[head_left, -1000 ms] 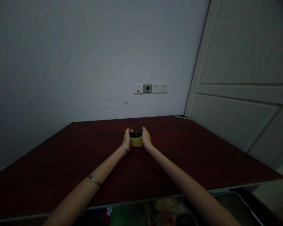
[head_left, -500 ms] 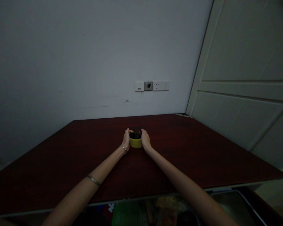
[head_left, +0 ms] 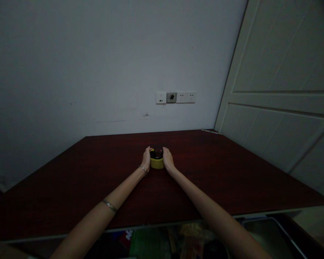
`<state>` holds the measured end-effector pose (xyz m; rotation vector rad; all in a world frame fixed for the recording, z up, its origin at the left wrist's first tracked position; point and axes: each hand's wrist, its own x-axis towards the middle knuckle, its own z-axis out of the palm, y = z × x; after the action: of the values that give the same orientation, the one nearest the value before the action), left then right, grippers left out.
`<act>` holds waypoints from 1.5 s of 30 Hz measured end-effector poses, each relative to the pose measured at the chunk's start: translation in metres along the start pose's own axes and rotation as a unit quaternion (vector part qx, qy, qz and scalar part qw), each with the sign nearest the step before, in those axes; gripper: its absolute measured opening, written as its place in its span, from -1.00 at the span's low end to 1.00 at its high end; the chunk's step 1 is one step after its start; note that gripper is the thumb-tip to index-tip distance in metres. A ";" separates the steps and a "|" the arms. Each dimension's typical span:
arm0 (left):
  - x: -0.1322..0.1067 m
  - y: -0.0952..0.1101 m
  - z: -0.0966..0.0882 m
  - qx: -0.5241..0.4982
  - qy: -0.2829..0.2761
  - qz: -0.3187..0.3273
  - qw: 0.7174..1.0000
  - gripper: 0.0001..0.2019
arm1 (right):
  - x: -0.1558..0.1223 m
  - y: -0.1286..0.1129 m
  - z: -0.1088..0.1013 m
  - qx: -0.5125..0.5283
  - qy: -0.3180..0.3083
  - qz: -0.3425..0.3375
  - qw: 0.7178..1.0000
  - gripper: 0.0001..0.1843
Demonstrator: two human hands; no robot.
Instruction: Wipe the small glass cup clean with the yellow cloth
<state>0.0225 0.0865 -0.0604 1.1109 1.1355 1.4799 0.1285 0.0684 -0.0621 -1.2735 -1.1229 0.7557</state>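
Note:
A short, round yellow object (head_left: 157, 164) with a dark, glossy upper part sits on the dark red tabletop (head_left: 118, 151). Its exact kind is too small and dim to make out. My left hand (head_left: 146, 158), with a bangle at the wrist, cups its left side. Against the right side lies the palm of my right hand (head_left: 167, 159). The fingers of both hands curl round toward the far side, where their tips are partly hidden. Another bracelet (head_left: 109, 205) circles my left forearm.
Behind the table rises a pale wall with sockets and switches (head_left: 175, 97). A white panelled door (head_left: 275, 108) stands along the right. Below the table's front edge, an open space holds a green item (head_left: 147, 244), several dim objects and a metal-rimmed tray (head_left: 270, 233).
The whole view has shifted slightly, moving the scene a little to the right. Both hands keep the same hold on the yellow object, which stays in place on the table.

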 end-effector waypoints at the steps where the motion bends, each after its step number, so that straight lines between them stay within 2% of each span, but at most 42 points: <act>1: 0.000 0.000 0.000 0.002 0.000 -0.004 1.000 -0.54 | 0.000 0.000 0.000 -0.001 -0.001 0.000 1.000 -0.54; 4: -0.002 0.002 0.001 0.010 0.003 0.001 1.000 -0.58 | 0.001 0.000 0.000 -0.008 -0.003 0.001 1.000 -0.54; 11: -0.005 0.008 -0.002 0.037 0.009 0.060 0.997 -0.78 | 0.002 0.000 -0.003 -0.032 -0.016 -0.009 0.999 -0.55; 17: -0.008 0.012 -0.006 0.061 -0.001 0.080 0.995 -0.77 | -0.004 -0.008 -0.008 -0.063 -0.036 -0.041 0.997 -0.52; 20: -0.008 0.012 -0.009 0.074 -0.008 0.094 0.993 -0.70 | -0.007 -0.012 -0.013 -0.083 -0.049 -0.076 0.992 -0.52; 24: -0.007 0.013 -0.012 0.078 -0.020 0.117 0.990 -0.67 | -0.006 -0.014 -0.022 -0.122 -0.055 -0.159 0.978 -0.52; 30: -0.005 0.014 -0.014 0.072 -0.030 0.133 0.988 -0.65 | -0.004 -0.022 -0.032 -0.130 -0.037 -0.204 0.970 -0.55; 34: -0.004 0.016 -0.015 0.075 -0.025 0.140 0.987 -0.60 | -0.007 -0.038 -0.041 -0.156 -0.053 -0.281 0.946 -0.67; 38: -0.003 0.020 -0.017 0.071 -0.016 0.142 0.987 -0.56 | -0.012 -0.054 -0.053 -0.179 -0.175 -0.376 0.892 -0.76; 41: -0.003 0.023 -0.018 0.083 -0.014 0.146 0.986 -0.54 | -0.012 -0.057 -0.059 -0.208 -0.242 -0.391 0.863 -0.71; 45: -0.002 0.025 -0.019 0.107 -0.011 0.148 0.983 -0.51 | -0.010 -0.053 -0.061 -0.254 -0.263 -0.380 0.850 -0.67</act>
<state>0.0007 0.0783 -0.0397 1.4944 1.1709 1.5921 0.1749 0.0290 -0.0085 -0.8988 -2.2108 0.1817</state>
